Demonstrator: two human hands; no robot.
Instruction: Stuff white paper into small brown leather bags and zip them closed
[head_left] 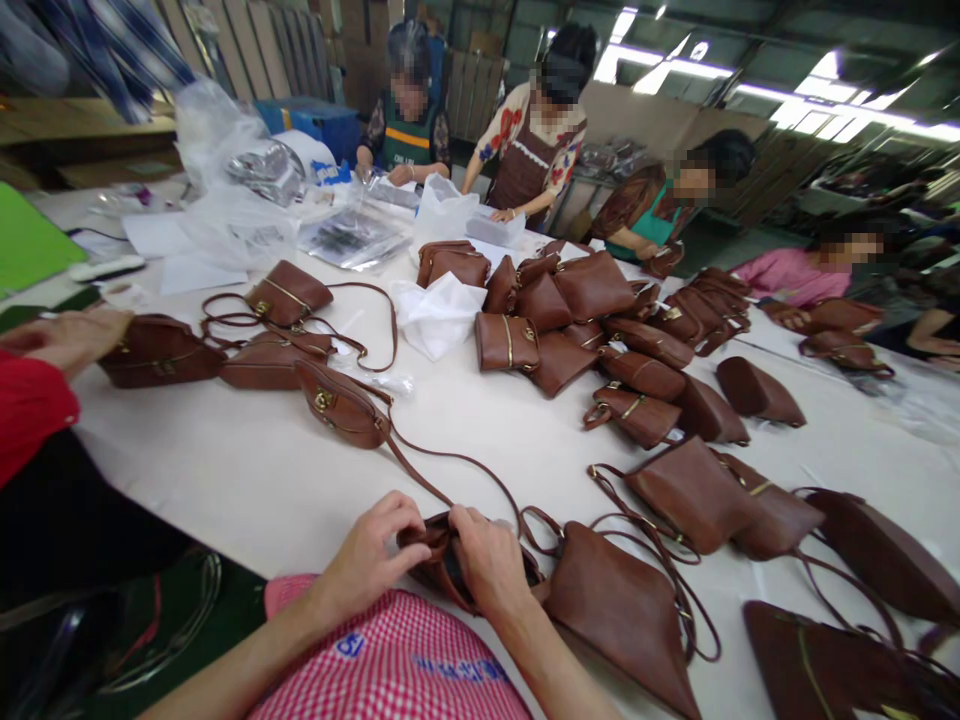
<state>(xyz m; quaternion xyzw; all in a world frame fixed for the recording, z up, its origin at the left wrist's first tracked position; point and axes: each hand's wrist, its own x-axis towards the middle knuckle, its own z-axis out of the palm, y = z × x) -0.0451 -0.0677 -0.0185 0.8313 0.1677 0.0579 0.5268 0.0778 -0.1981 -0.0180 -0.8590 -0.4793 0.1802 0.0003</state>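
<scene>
At the near edge of the table, a small brown leather handbag (442, 575) lies open against my checked apron. My left hand (379, 540) pinches the bag's left rim between thumb and fingers. My right hand (487, 555) grips the rim on the other side, its fingertips bent over the opening. The inside of the bag looks dark, and its lower part is hidden by my hands and apron. Just right of it rests another brown bag (619, 610). Beyond my hands sits a brown bag with a gold clasp (349, 405), its long strap running toward me.
A heap of brown bags (592, 300) covers the middle of the white table (480, 440), with more at the right. At the left, a person's hand (82, 335) touches a bag. Several co-workers stand along the far side. Clear plastic bags (240, 220) lie at the back left.
</scene>
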